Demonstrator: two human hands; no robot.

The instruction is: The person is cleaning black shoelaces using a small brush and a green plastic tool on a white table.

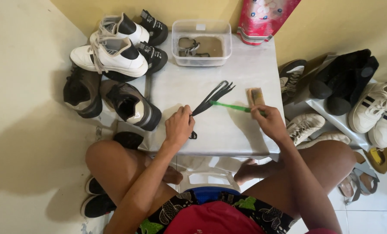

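Currently left hand [179,125] pinching bundle of black laces [211,100] near front of grey table [245,138], pressing them flat. Right hand [270,122], further right on table, clenching green toothbrush [230,106], bristles meeting laces. Risk: loose lace ends fanning, sliding under strokes; tub of murky water [201,42] at table's back possibly getting knocked.

white sneakers [111,54], plastic tub [201,43], red pouch [262,19].
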